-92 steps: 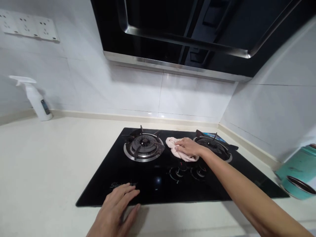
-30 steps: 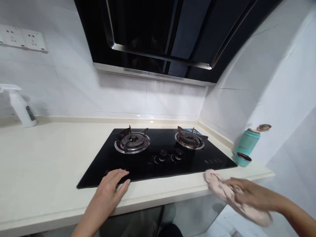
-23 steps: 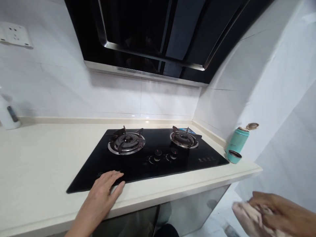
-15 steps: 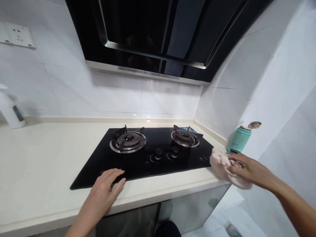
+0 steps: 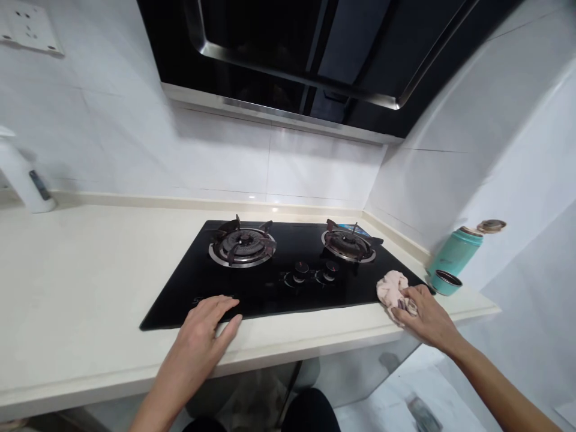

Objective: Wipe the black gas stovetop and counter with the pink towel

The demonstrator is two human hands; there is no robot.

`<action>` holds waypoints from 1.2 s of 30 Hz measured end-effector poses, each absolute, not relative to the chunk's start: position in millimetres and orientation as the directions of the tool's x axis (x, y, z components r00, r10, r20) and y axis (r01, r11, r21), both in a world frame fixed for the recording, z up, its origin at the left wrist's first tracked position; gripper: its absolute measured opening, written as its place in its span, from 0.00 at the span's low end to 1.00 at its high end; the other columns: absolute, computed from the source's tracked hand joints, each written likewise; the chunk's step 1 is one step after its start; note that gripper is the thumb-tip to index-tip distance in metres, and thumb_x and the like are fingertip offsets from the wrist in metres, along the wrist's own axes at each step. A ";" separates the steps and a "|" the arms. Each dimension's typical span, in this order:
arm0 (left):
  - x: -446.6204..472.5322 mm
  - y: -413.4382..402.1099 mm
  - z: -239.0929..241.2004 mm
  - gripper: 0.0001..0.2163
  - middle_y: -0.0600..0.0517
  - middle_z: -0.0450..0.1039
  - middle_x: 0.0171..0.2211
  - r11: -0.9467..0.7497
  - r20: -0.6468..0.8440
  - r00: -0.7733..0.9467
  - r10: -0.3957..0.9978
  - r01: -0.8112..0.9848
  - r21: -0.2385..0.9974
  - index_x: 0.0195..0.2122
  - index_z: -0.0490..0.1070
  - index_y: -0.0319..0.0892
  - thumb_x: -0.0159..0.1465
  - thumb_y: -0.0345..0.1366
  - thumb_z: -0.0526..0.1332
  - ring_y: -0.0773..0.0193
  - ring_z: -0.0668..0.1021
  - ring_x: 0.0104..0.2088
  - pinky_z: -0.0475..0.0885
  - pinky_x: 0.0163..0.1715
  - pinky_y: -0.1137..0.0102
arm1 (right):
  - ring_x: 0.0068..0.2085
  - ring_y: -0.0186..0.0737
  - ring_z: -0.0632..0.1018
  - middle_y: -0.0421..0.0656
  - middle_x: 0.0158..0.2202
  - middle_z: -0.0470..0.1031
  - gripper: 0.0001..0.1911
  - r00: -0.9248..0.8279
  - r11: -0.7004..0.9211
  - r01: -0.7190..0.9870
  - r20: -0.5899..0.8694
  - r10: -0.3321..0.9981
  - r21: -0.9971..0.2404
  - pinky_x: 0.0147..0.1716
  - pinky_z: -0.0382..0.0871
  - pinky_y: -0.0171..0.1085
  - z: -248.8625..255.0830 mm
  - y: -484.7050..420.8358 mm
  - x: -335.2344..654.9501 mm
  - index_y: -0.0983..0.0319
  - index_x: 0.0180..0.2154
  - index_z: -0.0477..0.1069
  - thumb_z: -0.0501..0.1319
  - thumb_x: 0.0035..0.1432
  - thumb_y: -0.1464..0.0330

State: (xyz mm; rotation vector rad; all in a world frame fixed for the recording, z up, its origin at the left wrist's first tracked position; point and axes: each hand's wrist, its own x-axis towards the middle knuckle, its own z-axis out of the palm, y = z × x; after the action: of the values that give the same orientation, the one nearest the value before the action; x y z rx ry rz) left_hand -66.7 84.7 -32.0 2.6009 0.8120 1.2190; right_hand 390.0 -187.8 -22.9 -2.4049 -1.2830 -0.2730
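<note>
A bunched pale pink cloth lies at the front right corner of the black gas stove, partly over its edge. My right hand grips this cloth, thumb and fingers closed on it. At the stove's front left edge, my left hand rests with its fingers stretched out and nothing in them. Two burners with dark pan supports, the left burner and the right burner, sit on the glass. Two black knobs, one of them the left knob, stand between and in front of them.
Right of the stove stand a teal flask with its lid open and a small teal cup. A white bottle is at the far left of the cream countertop. The black range hood hangs above.
My right hand has brought the cloth left from beyond the stove's corner onto its front right edge. The small cup now shows fully. The view has shifted slightly; my left hand stays at the edge.
</note>
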 end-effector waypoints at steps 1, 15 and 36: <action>-66.5 83.4 -31.5 0.16 0.46 0.78 0.51 -0.841 0.660 0.527 0.535 0.407 0.356 0.51 0.77 0.47 0.69 0.49 0.59 0.51 0.78 0.54 0.72 0.56 0.54 | 0.44 0.49 0.74 0.45 0.42 0.66 0.18 0.546 -0.483 0.837 0.333 0.768 -0.257 0.47 0.69 0.47 -20.7 -183.8 378.9 0.56 0.40 0.68 0.58 0.55 0.52; -70.6 62.7 -21.2 0.15 0.43 0.71 0.58 -0.791 0.619 0.495 0.610 0.418 0.447 0.57 0.73 0.46 0.72 0.43 0.58 0.51 0.72 0.61 0.67 0.62 0.49 | 0.45 0.47 0.70 0.46 0.44 0.65 0.13 0.113 -0.028 0.953 0.272 0.956 -0.300 0.45 0.66 0.45 9.6 -71.1 168.9 0.59 0.42 0.68 0.62 0.53 0.64; -122.1 60.5 -14.2 0.34 0.39 0.57 0.67 -0.702 0.652 0.270 0.709 0.358 0.615 0.70 0.52 0.45 0.66 0.50 0.61 0.45 0.64 0.67 0.64 0.65 0.45 | 0.44 0.41 0.75 0.41 0.42 0.75 0.17 0.038 0.296 -0.043 0.294 0.955 -0.954 0.47 0.69 0.40 5.4 39.6 40.3 0.57 0.47 0.67 0.46 0.65 0.59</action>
State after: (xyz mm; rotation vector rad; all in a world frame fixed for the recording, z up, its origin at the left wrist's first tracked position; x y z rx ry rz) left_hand -122.1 60.5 -14.2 2.2004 0.9721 1.4076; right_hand 40.3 39.6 5.4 -0.9674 -1.2790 0.9869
